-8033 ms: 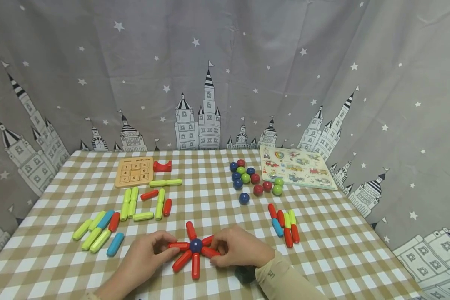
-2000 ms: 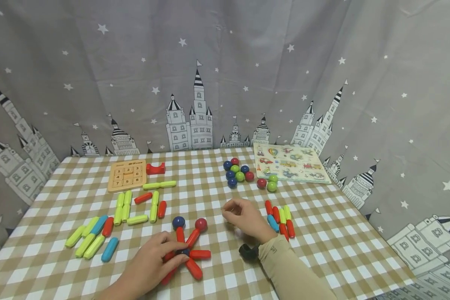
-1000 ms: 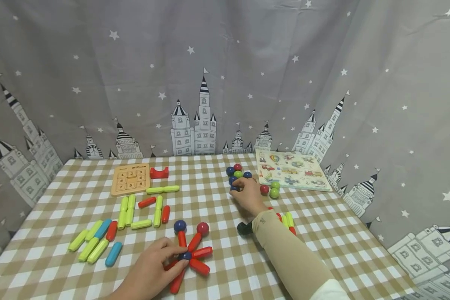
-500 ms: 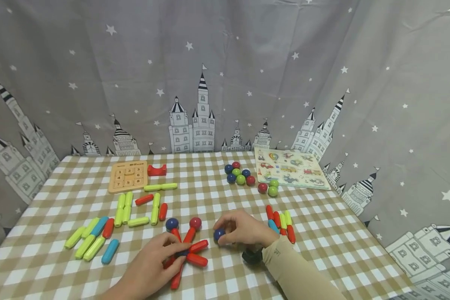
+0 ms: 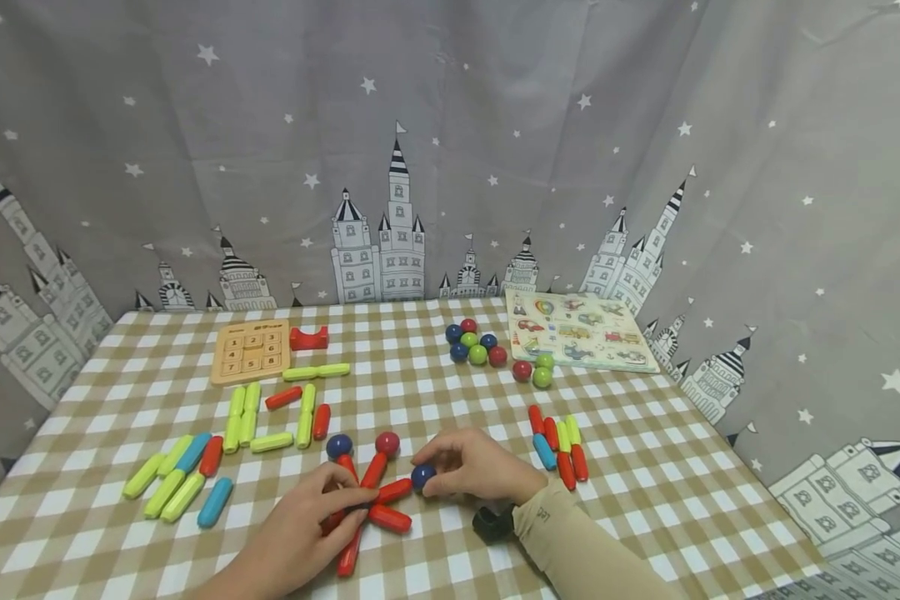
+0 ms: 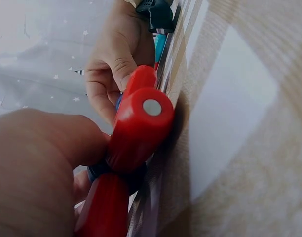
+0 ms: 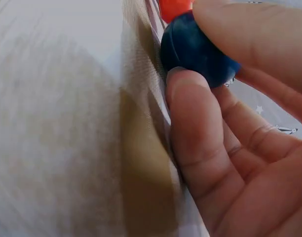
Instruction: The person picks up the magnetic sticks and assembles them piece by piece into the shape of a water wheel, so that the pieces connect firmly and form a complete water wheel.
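Observation:
In the head view, several red magnetic rods (image 5: 390, 518) fan out like a star from a dark blue centre ball (image 6: 137, 178), mostly covered by my left hand (image 5: 300, 521). That hand's thumb and fingers pinch the star at its middle. A blue ball (image 5: 339, 447) and a dark red ball (image 5: 387, 443) cap two far rods. My right hand (image 5: 483, 467) pinches another blue ball (image 7: 193, 49) between thumb and fingers, at the outer tip of a right-hand red rod (image 5: 393, 490). In the left wrist view, one rod end shows a silver disc (image 6: 152, 107).
Loose blue, green and red balls (image 5: 477, 354) cluster at the back, beside a picture puzzle board (image 5: 581, 333). Yellow, blue and red rods lie left (image 5: 183, 498) and right (image 5: 565, 462). A wooden number puzzle (image 5: 251, 352) and a red curved block (image 5: 309, 337) stand back left.
My right hand went to the ball cluster, took a blue ball and brought it back to the star's right rod. Earlier, blue and red balls came onto two rods. The left hand stays on the star.

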Action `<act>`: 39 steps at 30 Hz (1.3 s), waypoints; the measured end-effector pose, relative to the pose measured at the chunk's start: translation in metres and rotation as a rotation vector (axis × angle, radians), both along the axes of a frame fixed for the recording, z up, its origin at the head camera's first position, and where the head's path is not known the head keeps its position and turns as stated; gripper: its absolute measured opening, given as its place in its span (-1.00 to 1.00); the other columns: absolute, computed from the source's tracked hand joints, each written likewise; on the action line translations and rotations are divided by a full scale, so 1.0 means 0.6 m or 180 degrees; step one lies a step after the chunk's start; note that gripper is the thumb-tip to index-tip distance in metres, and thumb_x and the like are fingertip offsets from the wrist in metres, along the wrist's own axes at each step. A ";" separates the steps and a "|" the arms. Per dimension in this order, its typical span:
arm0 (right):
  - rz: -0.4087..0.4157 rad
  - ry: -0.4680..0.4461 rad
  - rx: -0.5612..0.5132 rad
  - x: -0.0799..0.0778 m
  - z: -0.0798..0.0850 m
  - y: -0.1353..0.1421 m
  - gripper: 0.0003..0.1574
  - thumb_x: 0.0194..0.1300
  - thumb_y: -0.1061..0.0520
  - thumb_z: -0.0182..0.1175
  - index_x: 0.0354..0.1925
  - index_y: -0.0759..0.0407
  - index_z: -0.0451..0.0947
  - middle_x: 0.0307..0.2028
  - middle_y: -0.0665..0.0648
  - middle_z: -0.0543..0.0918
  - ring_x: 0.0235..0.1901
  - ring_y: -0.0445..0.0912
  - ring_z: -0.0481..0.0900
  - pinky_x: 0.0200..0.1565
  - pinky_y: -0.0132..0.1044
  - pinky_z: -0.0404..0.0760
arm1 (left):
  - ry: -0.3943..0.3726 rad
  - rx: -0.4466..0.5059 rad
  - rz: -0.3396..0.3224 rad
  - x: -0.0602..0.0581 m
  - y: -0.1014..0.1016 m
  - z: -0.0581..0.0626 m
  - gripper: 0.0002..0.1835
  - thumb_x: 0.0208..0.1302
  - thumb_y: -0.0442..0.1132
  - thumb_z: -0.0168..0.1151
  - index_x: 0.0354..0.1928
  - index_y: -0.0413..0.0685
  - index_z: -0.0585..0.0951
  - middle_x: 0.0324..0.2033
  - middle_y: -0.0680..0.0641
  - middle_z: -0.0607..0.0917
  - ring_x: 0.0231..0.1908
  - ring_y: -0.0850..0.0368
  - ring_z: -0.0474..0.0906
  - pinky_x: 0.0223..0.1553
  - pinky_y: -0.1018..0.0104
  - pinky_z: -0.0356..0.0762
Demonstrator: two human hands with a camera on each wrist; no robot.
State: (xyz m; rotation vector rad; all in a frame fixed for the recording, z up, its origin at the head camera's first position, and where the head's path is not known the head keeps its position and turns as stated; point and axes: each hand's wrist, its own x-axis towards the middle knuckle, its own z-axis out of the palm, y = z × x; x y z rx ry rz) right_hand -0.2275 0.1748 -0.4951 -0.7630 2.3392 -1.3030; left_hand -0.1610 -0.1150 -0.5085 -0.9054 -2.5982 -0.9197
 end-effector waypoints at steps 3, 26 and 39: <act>-0.0045 0.0029 0.0002 0.000 0.002 0.000 -0.58 0.20 0.10 0.53 0.06 0.02 0.74 -0.25 -0.12 0.73 -0.32 -0.26 0.61 -0.28 -0.41 0.59 | 0.0000 0.0012 -0.0016 -0.001 0.000 0.003 -0.66 0.22 -0.22 0.51 0.00 0.35 0.78 -0.15 0.34 0.47 -0.26 0.42 0.35 -0.34 0.50 0.41; -0.3181 0.0210 -0.0065 -0.130 0.058 0.139 -0.54 0.25 0.16 0.38 0.12 0.24 0.67 0.03 0.23 0.72 -0.13 0.02 0.69 -0.08 -0.20 0.63 | -0.0496 -0.0004 0.0146 0.001 -0.004 0.005 -0.71 0.28 -0.13 0.47 0.02 0.38 0.77 -0.17 0.28 0.50 -0.29 0.39 0.35 -0.36 0.50 0.40; -0.2687 0.1190 0.1337 -0.158 0.039 0.133 -0.71 0.12 0.30 0.39 -0.13 0.35 0.75 -0.15 0.28 0.79 -0.10 0.17 0.72 0.00 0.02 0.69 | -0.0640 0.0060 0.0100 -0.002 -0.002 0.006 -0.72 0.32 -0.08 0.44 0.04 0.42 0.76 -0.16 0.27 0.50 -0.31 0.39 0.35 -0.38 0.50 0.41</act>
